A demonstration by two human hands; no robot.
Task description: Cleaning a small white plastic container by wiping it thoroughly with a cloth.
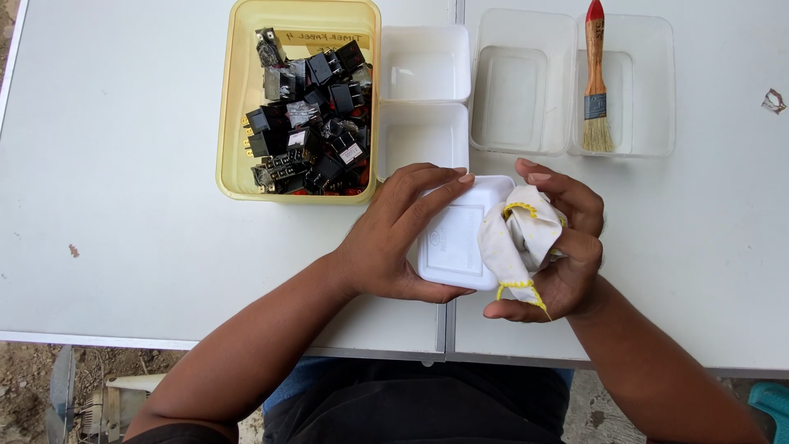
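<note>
My left hand (394, 238) grips a small white plastic box (454, 238), held upside down over the table's near edge, fingers across its top and thumb under its lower edge. My right hand (567, 247) holds a bunched white cloth with yellow trim (516, 238) pressed against the box's right side.
On the white table (123, 205) stands a yellow tub (238, 99) full of black electrical parts (308, 115). Two small white boxes (423, 62) sit beside it. Two clear containers (522, 82) stand at the back right, with a wooden paintbrush (596, 82) lying across one.
</note>
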